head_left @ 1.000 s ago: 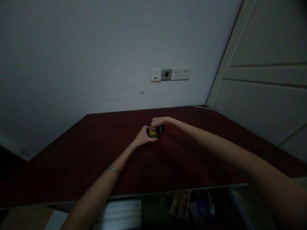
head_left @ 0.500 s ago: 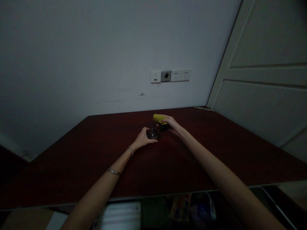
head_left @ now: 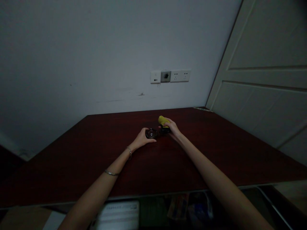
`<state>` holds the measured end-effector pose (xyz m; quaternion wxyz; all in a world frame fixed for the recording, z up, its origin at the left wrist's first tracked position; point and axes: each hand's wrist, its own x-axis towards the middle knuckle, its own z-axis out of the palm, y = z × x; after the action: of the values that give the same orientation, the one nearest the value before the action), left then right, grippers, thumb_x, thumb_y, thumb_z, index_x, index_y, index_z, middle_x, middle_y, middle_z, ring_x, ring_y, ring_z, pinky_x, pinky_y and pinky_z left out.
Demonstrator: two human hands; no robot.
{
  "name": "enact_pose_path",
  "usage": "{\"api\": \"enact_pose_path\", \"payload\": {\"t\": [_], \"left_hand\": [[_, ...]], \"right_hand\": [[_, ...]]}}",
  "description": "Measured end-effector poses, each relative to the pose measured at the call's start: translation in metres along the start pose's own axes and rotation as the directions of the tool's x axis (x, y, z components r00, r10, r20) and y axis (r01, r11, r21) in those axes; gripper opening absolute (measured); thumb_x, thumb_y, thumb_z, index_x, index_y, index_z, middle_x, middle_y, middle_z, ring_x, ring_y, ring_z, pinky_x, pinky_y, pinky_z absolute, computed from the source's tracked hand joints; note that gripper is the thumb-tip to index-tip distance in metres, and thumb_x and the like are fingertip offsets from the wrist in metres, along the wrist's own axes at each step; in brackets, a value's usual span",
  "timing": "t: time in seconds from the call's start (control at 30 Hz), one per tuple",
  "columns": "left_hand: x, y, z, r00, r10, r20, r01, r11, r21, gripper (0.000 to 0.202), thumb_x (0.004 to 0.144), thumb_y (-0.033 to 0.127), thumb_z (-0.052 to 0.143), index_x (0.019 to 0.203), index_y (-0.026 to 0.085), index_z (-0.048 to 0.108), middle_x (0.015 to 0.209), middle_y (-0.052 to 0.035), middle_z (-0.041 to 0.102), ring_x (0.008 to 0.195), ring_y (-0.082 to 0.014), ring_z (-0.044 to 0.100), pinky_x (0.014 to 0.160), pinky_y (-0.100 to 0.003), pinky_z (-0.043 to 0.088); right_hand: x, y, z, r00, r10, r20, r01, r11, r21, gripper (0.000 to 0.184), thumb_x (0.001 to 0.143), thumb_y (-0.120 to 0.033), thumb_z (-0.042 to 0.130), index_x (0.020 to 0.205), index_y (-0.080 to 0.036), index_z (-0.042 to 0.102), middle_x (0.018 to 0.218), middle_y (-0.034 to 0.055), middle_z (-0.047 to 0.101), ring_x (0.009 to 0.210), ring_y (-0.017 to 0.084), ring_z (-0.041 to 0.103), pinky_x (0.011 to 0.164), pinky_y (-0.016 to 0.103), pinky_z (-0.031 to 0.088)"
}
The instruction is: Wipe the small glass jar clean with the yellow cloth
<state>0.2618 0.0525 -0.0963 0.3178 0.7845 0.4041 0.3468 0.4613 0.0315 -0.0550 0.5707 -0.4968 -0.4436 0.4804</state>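
My left hand (head_left: 141, 138) is curled round a small, round, dark glass dish (head_left: 151, 133) on the tabletop, thumb on the near side and fingers on the far side. A little to its right, my right hand (head_left: 173, 127) grips a yellow-and-black object (head_left: 164, 120), yellow on top and black below. The dim light hides its exact kind. It is tilted and close to the dish's right edge; I cannot tell whether the two touch.
The dark red wooden table (head_left: 79, 159) meets a pale wall with sockets (head_left: 175, 76). A white panelled door (head_left: 263, 105) stands at the right. Under the front edge are a pale ridged case (head_left: 117, 215) and several dim items.
My right hand has moved slightly right and down with the yellow-and-black object, which now tilts more steeply. My left hand and the dish have barely shifted.
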Motion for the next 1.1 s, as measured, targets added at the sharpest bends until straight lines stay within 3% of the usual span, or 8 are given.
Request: {"api": "enact_pose_path", "payload": {"t": [0.2,0.3,0.4,0.53,0.87,1.1], "left_hand": [[0.003,-0.003,-0.008,0.996,-0.018,0.086,0.027,0.994,-0.106,0.111,0.049,0.035,0.086,0.138,0.014,0.023,0.141,-0.0238,0.037,0.129,-0.0335,0.040,0.109,-0.048,0.027],[0.007,-0.005,-0.018,0.988,-0.013,0.153,0.040,0.984,-0.175,0.106,0.051,0.028,0.085,0.138,0.013,0.026,0.139,-0.0241,0.040,0.128,-0.0327,0.042,0.109,-0.048,0.027],[0.010,-0.006,-0.026,0.983,0.006,0.182,0.037,0.972,-0.233,0.093,0.057,0.019,0.079,0.136,0.012,0.031,0.135,-0.0219,0.046,0.127,-0.0302,0.044,0.110,-0.047,0.027],[0.011,-0.008,-0.027,0.980,0.021,0.196,0.034,0.961,-0.273,0.091,0.056,0.010,0.076,0.136,0.013,0.032,0.133,-0.0205,0.049,0.126,-0.0292,0.045,0.109,-0.048,0.029],[0.011,-0.016,-0.022,0.990,-0.011,0.138,0.037,0.981,-0.192,0.093,0.051,0.024,0.084,0.132,0.013,0.040,0.126,-0.0184,0.052,0.119,-0.0305,0.050,0.105,-0.047,0.034],[0.007,-0.009,-0.022,0.995,-0.047,0.085,0.053,0.995,-0.079,0.097,0.048,0.034,0.086,0.132,0.012,0.043,0.124,-0.0162,0.047,0.117,-0.0323,0.048,0.104,-0.047,0.035]], "right_hand": [[0.001,0.008,-0.002,0.999,0.029,-0.032,-0.026,0.996,0.081,0.037,0.083,-0.022,0.057,0.119,-0.016,0.050,0.094,0.0040,0.066,0.070,0.015,0.067,0.061,0.028,0.054],[0.000,0.009,-0.001,0.999,0.041,-0.031,-0.037,0.993,0.109,0.029,0.090,-0.031,0.054,0.114,-0.014,0.054,0.098,0.0049,0.063,0.074,0.013,0.063,0.064,0.029,0.054],[-0.001,0.008,0.001,0.998,0.059,-0.017,-0.057,0.991,0.124,0.029,0.090,-0.031,0.054,0.114,-0.015,0.054,0.104,0.0059,0.061,0.081,0.015,0.062,0.068,0.032,0.055],[-0.001,0.008,0.002,0.997,0.080,-0.005,-0.078,0.988,0.134,0.030,0.090,-0.030,0.055,0.116,-0.015,0.053,0.108,0.0068,0.060,0.086,0.016,0.062,0.072,0.034,0.054],[0.000,0.012,0.004,0.997,0.081,0.013,-0.081,0.989,0.122,0.030,0.090,-0.030,0.055,0.116,-0.015,0.053,0.107,0.0065,0.060,0.085,0.016,0.062,0.071,0.033,0.054],[0.003,0.014,0.003,0.996,0.091,0.007,-0.092,0.992,0.092,0.030,0.090,-0.030,0.055,0.116,-0.015,0.053,0.109,0.0071,0.060,0.088,0.017,0.062,0.074,0.035,0.054]]}}
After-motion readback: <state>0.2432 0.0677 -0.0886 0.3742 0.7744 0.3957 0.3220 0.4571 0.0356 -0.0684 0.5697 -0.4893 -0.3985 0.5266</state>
